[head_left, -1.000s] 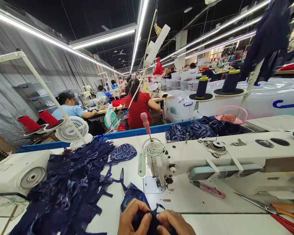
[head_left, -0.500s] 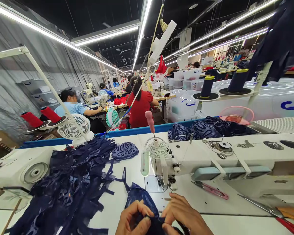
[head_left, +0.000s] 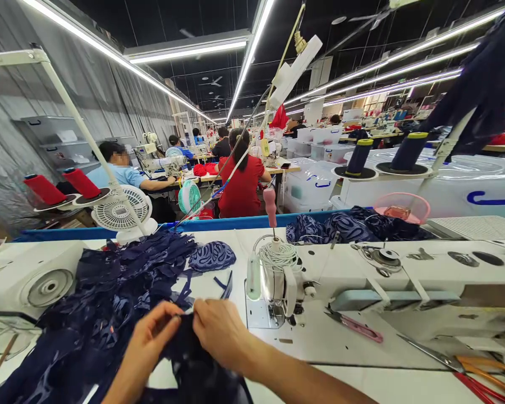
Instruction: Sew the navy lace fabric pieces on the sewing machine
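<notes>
Both my hands pinch the upper edge of a dark navy fabric piece [head_left: 197, 353], which hangs down toward the bottom of the view. My left hand [head_left: 151, 334] grips its left end, thumb against fingers. Close beside it, my right hand [head_left: 219, 331] holds the other side with curled fingers, its forearm stretching to the lower right. A heap of navy garment pieces [head_left: 105, 303] lies left of and partly behind my left hand. Beyond my hands rests a patterned navy cup [head_left: 212, 256]. The sewing machine's needle area [head_left: 275, 308] is to the right of my right hand.
Pink-handled thread snips [head_left: 362, 328] and orange-handled scissors [head_left: 458, 362] lie on the right. A pink-handled awl [head_left: 270, 205] stands on the sewing machine head [head_left: 320, 269]. More patterned cups [head_left: 340, 224] sit behind the machine. Another machine [head_left: 37, 280] is at left; co-workers sit ahead.
My hands have moved left and up, from in front of the needle area to beside the navy heap, carrying the fabric. The head view has shifted slightly.
</notes>
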Demonstrator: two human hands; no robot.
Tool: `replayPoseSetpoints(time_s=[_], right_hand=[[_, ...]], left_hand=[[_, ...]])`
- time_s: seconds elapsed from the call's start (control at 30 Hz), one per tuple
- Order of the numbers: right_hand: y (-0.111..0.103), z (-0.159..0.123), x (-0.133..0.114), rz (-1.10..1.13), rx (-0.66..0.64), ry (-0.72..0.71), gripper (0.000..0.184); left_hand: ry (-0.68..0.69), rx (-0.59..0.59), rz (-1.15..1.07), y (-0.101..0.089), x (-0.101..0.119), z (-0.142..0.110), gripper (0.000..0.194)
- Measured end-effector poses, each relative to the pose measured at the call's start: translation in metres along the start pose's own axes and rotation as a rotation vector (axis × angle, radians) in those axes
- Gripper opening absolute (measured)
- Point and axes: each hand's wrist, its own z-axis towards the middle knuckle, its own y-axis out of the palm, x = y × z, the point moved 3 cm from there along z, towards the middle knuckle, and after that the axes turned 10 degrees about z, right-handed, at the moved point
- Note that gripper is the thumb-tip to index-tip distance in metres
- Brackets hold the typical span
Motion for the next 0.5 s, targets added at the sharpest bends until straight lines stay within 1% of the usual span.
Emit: replayPoseSetpoints(time_s=[0.03,0.07,0.1,0.13,0.17,0.2,0.23,0.27,0.3,0.33,0.4,0.43,0.47,0.5], right_hand=[[0.001,0.026,-0.004,0.012,0.032,-0.022,0.009],[0.001,0.047,-0.006,0.026,0.067,-0.054,0.011],[0.000,0.060,-0.006,0.039,0.089,-0.103,0.015],[-0.001,0.066,-0.004,0.046,0.103,-0.152,0.017],[0.000,0.063,0.002,0.048,0.107,-0.205,0.017],[0.002,0.052,0.011,0.042,0.104,-0.253,0.016],[0.005,0.035,0.022,0.033,0.090,-0.301,0.015],[0.008,0.013,0.035,0.020,0.074,-0.350,0.015],[0.012,-0.010,0.048,0.006,0.050,-0.402,0.017],[0.013,-0.034,0.061,-0.006,0.030,-0.452,0.021],[0.011,-0.072,0.084,-0.025,-0.006,-0.490,0.024],[0.007,-0.086,0.092,-0.034,-0.024,-0.480,0.024],[0.002,-0.095,0.098,-0.038,-0.046,-0.461,0.023],[-0.003,-0.101,0.102,-0.038,-0.069,-0.434,0.022]], left_hand=[[0.105,0.147,0.137,-0.021,0.014,0.010,0.031],[0.232,0.289,0.291,-0.038,0.029,0.016,0.025],[0.373,0.410,0.448,-0.048,0.042,0.018,0.018],[0.531,0.496,0.579,-0.049,0.052,0.015,0.011],[0.674,0.534,0.688,-0.043,0.055,0.010,0.010],[0.795,0.532,0.762,-0.028,0.053,0.002,0.015],[0.875,0.498,0.797,-0.008,0.045,-0.006,0.020],[0.940,0.466,0.825,0.017,0.035,-0.015,0.026],[0.947,0.454,0.843,0.044,0.022,-0.022,0.031],[0.944,0.418,0.841,0.072,0.010,-0.029,0.032],[0.936,0.387,0.827,0.122,-0.005,-0.038,0.027],[0.924,0.368,0.813,0.142,-0.008,-0.040,0.026],[0.918,0.353,0.798,0.157,-0.009,-0.039,0.025],[0.919,0.333,0.782,0.167,-0.007,-0.037,0.025]])
